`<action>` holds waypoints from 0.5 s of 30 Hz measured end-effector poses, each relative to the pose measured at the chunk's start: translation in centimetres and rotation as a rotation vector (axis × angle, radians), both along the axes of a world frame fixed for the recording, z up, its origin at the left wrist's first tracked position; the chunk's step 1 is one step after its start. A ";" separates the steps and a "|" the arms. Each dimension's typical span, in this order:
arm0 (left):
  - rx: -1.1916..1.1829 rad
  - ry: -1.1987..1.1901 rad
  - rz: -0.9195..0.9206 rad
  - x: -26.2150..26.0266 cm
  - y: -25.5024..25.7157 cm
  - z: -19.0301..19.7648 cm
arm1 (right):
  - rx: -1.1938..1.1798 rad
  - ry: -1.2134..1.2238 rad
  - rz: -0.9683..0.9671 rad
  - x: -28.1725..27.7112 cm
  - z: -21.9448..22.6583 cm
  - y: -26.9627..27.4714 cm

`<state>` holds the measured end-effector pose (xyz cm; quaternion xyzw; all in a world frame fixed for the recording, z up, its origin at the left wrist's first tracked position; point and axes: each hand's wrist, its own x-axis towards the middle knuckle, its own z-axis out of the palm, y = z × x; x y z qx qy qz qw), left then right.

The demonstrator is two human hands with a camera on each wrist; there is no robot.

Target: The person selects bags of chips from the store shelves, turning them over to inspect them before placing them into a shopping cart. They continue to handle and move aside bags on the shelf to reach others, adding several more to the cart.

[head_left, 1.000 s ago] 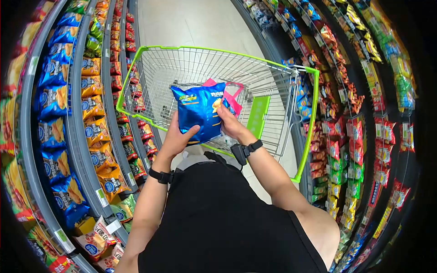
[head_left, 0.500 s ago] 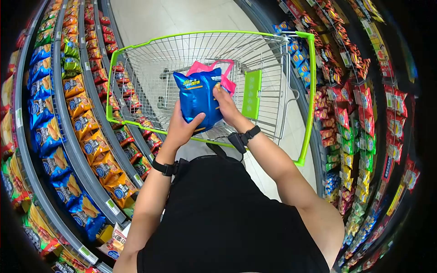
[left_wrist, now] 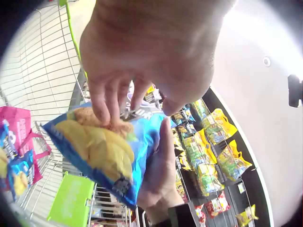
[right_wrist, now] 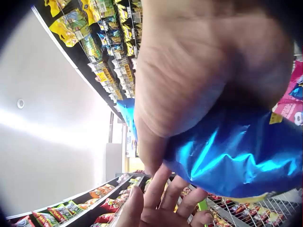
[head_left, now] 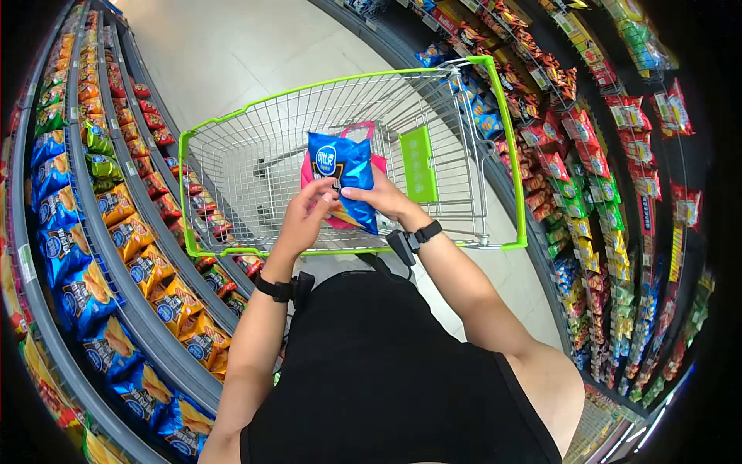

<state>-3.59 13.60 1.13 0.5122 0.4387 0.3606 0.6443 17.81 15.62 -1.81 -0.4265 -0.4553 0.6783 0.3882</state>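
A blue chip bag (head_left: 342, 172) is held between both hands above the green-rimmed wire cart (head_left: 185, 193). My right hand (head_left: 365, 193) grips the bag's lower right side, thumb on top and fingers underneath. My left hand (head_left: 323, 193) pinches the bag's left edge with curled fingertips. In the left wrist view the left hand's fingertips (left_wrist: 110, 116) press on the chip bag (left_wrist: 102, 151), and the right hand (left_wrist: 161, 175) supports it from below. The right wrist view has the right hand (right_wrist: 156, 156) wrapped over the shiny blue chip bag (right_wrist: 227, 156). A pink bag (head_left: 358, 130) lies in the cart behind it.
Shelves of chip bags (head_left: 116, 224) curve close along the left, and more snack shelves (head_left: 587, 178) line the right. The cart's green flap (head_left: 417, 164) stands at its near right. Pale aisle floor (head_left: 232, 62) stretches beyond the cart.
The bag has been turned and now shows a different face. My left hand moved from cupping the bag's bottom to pinching its left edge. The right hand keeps its hold.
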 end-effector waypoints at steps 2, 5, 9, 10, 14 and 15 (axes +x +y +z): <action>-0.050 -0.108 -0.018 -1.9 -0.1 -1.2 | -0.127 -0.027 -0.023 -1.3 0.1 -0.8; 0.116 0.192 0.192 -4.7 -0.1 -4.5 | -0.276 0.180 -0.160 -3.7 -0.4 -1.9; -0.022 -0.054 0.210 -7.5 -0.8 -5.8 | -0.399 0.323 -0.169 -6.3 -0.3 -2.6; -0.096 -0.175 0.165 -7.9 -1.1 -6.0 | -0.442 0.333 -0.148 -6.9 -0.5 -2.7; -0.320 -0.255 0.069 -10.2 -1.1 -6.2 | -0.555 0.263 -0.115 -9.0 -1.3 -2.0; -0.297 -0.171 0.128 -10.6 -1.1 -6.5 | -0.570 0.216 -0.111 -9.8 -1.4 -1.7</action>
